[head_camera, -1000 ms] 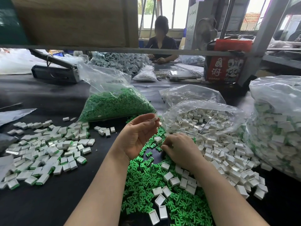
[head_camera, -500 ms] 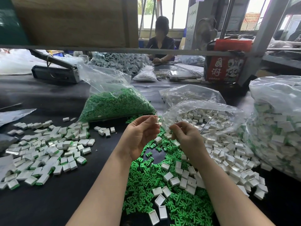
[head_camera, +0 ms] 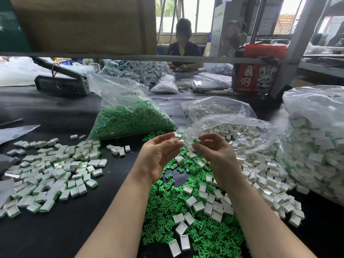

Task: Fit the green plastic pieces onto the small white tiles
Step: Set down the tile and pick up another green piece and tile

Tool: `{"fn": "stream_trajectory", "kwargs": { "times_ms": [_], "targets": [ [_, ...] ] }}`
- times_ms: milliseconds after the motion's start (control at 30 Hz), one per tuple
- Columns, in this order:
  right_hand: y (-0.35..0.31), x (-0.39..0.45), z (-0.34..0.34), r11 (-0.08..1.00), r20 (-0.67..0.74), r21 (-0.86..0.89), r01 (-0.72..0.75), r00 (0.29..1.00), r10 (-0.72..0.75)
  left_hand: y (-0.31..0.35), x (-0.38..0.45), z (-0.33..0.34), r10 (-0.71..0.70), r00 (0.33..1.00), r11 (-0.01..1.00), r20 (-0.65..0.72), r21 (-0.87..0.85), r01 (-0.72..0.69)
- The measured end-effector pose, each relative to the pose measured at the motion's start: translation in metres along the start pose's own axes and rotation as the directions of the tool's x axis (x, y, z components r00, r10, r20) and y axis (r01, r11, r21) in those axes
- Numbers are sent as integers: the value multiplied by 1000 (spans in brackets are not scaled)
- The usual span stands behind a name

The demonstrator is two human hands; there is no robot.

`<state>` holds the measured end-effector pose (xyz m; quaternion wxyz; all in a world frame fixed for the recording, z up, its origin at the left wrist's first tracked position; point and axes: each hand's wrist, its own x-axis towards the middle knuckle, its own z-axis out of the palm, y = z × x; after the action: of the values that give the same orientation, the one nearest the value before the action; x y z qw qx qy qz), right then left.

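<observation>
Left hand (head_camera: 160,155) grip pinches a white tile (head_camera: 178,135), right hand (head_camera: 217,151) a green piece (head_camera: 194,140), before bags of green pieces (head_camera: 130,121) and tiles (head_camera: 232,131).

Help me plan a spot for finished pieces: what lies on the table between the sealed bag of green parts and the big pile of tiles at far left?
In the head view, between the bag of green parts and the left tile pile, a small cluster of white tiles lies on the dark table.

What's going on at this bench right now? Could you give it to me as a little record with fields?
left hand: pinches a white tile at its fingertips
right hand: pinches a green piece
gap: tile and piece close, not yet joined
loose green pieces: below the hands
finished tiles: heap at left
green bag: behind
</observation>
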<state>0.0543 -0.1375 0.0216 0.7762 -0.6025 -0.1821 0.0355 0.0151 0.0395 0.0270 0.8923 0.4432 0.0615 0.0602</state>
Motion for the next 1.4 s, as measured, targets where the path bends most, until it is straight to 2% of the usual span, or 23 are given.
{"fn": "stream_trajectory", "kwargs": {
  "times_ms": [200,333,467,633,767,1033,1400],
  "targets": [
    [1,1,0,999,14,41,17,1000,-18,0,-2,2,11,1000,1000,-24,-10,-11],
    [1,0,0,999,36,28,25,999,-26,0,-4,4,20,998,999,51,42,-23],
    [2,0,-1,999,31,32,23,999,-24,-2,-6,9,41,989,986,139,156,-62],
    [2,1,-2,998,2,44,39,999,-39,-10,-4,13,143,986,927,89,338,-165],
    [2,1,-2,997,-9,35,63,998,-63,-12,-2,9,174,979,862,107,464,-204],
    [4,0,0,993,-13,-65,97,995,-98,-14,-1,10,189,974,872,123,435,-224],
    [8,2,-1,988,-4,-93,123,992,-124,-20,0,12,273,957,832,97,475,-286]
  ]
}}
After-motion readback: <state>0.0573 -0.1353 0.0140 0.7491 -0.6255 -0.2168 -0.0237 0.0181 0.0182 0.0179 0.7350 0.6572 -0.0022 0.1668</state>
